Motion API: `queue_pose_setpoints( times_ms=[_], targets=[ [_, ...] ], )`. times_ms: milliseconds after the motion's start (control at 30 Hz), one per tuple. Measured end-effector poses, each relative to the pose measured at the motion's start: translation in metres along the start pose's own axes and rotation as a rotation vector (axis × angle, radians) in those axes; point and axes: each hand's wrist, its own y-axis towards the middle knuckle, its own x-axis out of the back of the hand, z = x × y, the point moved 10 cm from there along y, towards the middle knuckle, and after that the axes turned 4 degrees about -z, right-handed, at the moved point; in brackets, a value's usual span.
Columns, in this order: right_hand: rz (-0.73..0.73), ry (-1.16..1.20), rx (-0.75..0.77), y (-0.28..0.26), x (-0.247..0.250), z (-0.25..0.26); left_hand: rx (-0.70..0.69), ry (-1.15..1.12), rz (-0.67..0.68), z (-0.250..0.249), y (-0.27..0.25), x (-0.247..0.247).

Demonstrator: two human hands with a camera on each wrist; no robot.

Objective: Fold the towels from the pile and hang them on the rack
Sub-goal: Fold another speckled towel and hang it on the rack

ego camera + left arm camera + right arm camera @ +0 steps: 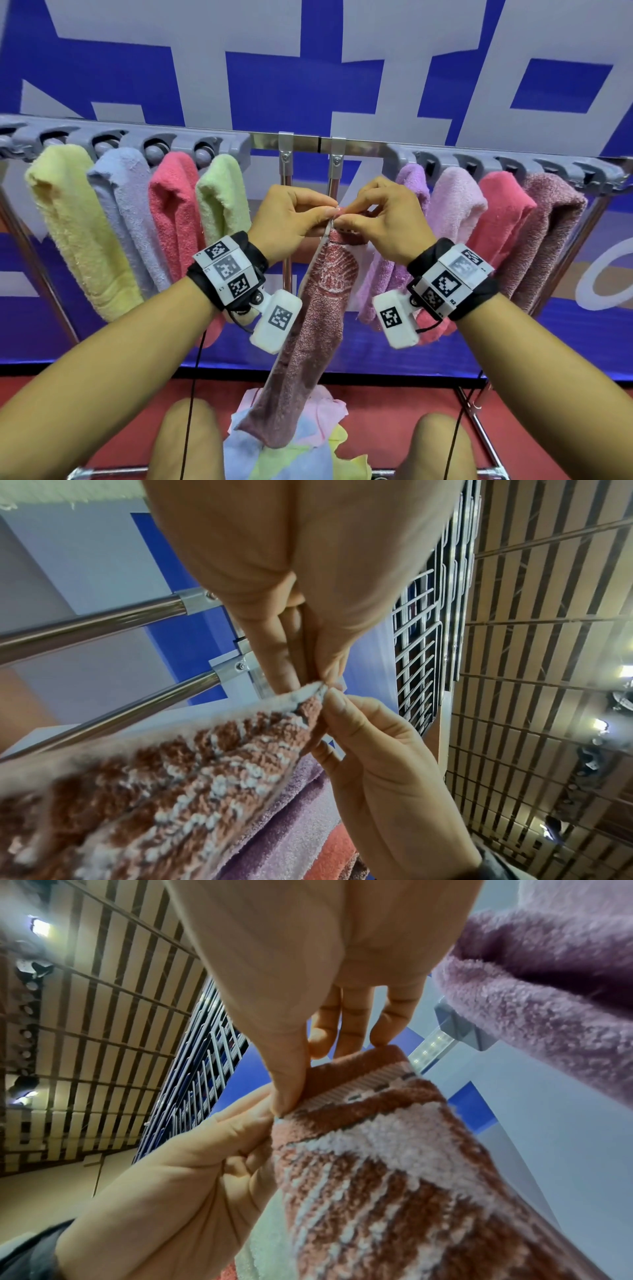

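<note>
A reddish-brown and white patterned towel hangs down lengthwise in front of the rack's middle. Both hands hold it at its top edge. My left hand pinches the top corner between thumb and fingers, and my right hand pinches the same edge right beside it, fingertips nearly touching. The left wrist view shows the left hand on the towel corner; the right wrist view shows the right hand's thumb pressing the towel hem. The rack bar runs across just above the hands. The towel pile lies below, between my knees.
Folded towels hang on the rack: yellow, lavender, coral and light green on the left; purple, pale pink, coral and mauve on the right. Two metal posts stand in the gap between them.
</note>
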Motion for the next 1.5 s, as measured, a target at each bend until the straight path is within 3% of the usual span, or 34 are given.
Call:
queue_pose_setpoints(
  times_ms=[167,367,600,767,867,1033,1333,1500],
  targets=[
    [-0.024,-0.005,-0.019,0.001,0.002,-0.009,-0.015,0.035,0.057,-0.002,0.001,-0.005],
    [0.15,-0.01,0.009,-0.003,-0.012,-0.005,0.01,-0.021,0.061,-0.002,0.001,-0.003],
    [0.169,-0.02,0.035,-0.003,-0.012,0.002,-0.002,-0.03,0.079,-0.003,0.0,-0.002],
    [0.216,-0.114,0.069,-0.002,-0.015,0.016,0.21,-0.207,0.041,0.017,0.001,-0.001],
    [0.214,-0.188,0.087,0.0,-0.016,0.02,0.232,-0.251,0.133,0.023,-0.004,-0.01],
    [0.154,-0.193,0.133,0.006,-0.003,0.03,0.209,-0.038,0.321,0.045,-0.023,-0.038],
    [-0.036,-0.243,0.111,0.011,0.049,0.031,0.19,0.03,0.272,0.07,-0.036,-0.034],
    [-0.086,-0.253,0.139,0.018,0.06,0.048,0.197,0.087,0.346,0.078,-0.051,-0.048]
  ],
)
